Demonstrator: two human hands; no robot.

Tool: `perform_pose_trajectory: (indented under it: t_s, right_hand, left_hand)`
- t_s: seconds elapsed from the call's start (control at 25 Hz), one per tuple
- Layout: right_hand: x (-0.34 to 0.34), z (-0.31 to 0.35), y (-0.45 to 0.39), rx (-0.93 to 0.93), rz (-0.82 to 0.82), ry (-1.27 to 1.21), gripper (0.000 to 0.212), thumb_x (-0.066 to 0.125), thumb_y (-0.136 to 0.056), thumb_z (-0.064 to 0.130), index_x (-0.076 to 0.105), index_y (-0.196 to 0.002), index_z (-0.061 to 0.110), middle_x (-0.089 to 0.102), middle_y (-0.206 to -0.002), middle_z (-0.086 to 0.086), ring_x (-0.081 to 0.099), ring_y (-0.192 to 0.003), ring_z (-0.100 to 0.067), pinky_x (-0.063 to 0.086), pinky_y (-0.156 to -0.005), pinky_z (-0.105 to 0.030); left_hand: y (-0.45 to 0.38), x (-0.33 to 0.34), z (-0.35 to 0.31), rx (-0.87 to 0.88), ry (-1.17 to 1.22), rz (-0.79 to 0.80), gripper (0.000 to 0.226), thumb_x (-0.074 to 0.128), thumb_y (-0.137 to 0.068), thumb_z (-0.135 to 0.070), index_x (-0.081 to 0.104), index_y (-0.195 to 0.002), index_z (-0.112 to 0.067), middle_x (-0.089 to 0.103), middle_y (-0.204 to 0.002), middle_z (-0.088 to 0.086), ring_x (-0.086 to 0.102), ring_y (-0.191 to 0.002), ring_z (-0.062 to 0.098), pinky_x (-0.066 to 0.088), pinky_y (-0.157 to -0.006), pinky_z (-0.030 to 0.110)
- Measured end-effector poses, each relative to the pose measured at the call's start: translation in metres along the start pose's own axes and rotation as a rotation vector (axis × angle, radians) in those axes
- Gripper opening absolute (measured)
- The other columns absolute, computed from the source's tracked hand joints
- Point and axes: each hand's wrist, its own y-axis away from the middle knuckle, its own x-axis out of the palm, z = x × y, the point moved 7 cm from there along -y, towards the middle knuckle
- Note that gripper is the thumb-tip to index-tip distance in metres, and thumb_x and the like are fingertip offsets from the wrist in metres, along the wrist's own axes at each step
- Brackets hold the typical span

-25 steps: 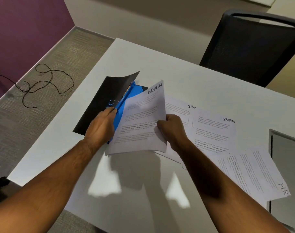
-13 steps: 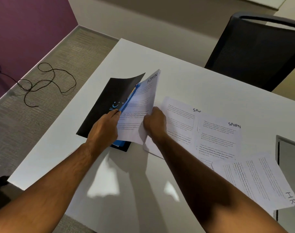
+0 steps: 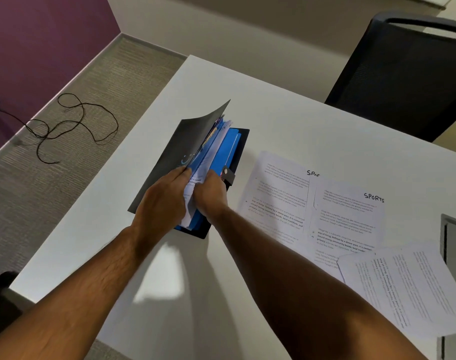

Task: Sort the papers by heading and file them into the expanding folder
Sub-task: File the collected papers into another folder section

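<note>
A black expanding folder with blue pockets lies on the white table, its front cover lifted. The ADMIN paper stands on edge inside a pocket between blue dividers. My left hand holds the cover and front dividers back. My right hand pinches the paper's near edge. Two sheets headed SPORTS lie flat right of the folder, and a sheet headed HR lies at the near right.
A black mesh chair stands behind the table's far right edge. A grey recessed panel sits at the table's right edge. A black cable lies coiled on the carpet to the left, by the purple wall.
The ADMIN paper has swung from facing me to edge-on and gone down into a blue pocket. My right hand moved left with it, and my left hand spread the folder wider.
</note>
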Motion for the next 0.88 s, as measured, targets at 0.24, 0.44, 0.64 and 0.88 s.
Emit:
perform_pose_trajectory:
  t_s: [0.24, 0.44, 0.64, 0.88]
  right_hand:
    - [0.019, -0.005, -0.003, 0.037, 0.042, 0.032, 0.03, 0.053, -0.103, 0.007, 0.05, -0.133, 0.008, 0.062, -0.121, -0.013, 0.062, -0.11, -0.03, 0.055, -0.087, -0.038]
    - [0.012, -0.016, -0.008, 0.054, 0.121, -0.019, 0.028, 0.043, -0.109, 0.038, 0.049, -0.12, 0.013, 0.059, -0.106, -0.005, 0.061, -0.098, -0.02, 0.055, -0.085, -0.034]
    - [-0.029, -0.051, -0.007, 0.071, 0.004, -0.029, 0.039, 0.043, -0.109, 0.039, 0.043, -0.141, 0.017, 0.062, -0.112, -0.003, 0.065, -0.088, -0.012, 0.055, -0.072, -0.029]
    - [-0.052, -0.095, -0.002, 0.165, 0.043, 0.064, 0.039, 0.052, -0.104, 0.027, 0.044, -0.142, 0.02, 0.067, -0.126, -0.01, 0.068, -0.114, -0.034, 0.06, -0.094, -0.055]
  left_hand:
    - [0.002, 0.004, 0.001, -0.01, 0.065, -0.007, 0.043, 0.051, -0.098, -0.025, 0.07, -0.116, 0.01, 0.073, -0.111, 0.026, 0.074, -0.097, 0.041, 0.05, -0.09, 0.044]
    - [0.005, 0.038, 0.015, -0.016, 0.036, 0.064, 0.062, 0.042, -0.103, -0.044, 0.071, -0.107, 0.01, 0.076, -0.097, 0.023, 0.075, -0.086, 0.039, 0.056, -0.087, 0.044]
    - [0.025, 0.05, 0.004, -0.019, -0.05, 0.186, 0.047, 0.076, -0.085, -0.018, 0.066, -0.127, 0.002, 0.069, -0.122, 0.021, 0.07, -0.107, 0.033, 0.062, -0.086, 0.044]
    - [0.041, 0.084, 0.004, -0.044, -0.119, 0.313, 0.062, 0.077, -0.085, -0.027, 0.055, -0.141, -0.009, 0.057, -0.136, 0.016, 0.057, -0.124, 0.033, 0.062, -0.086, 0.04]
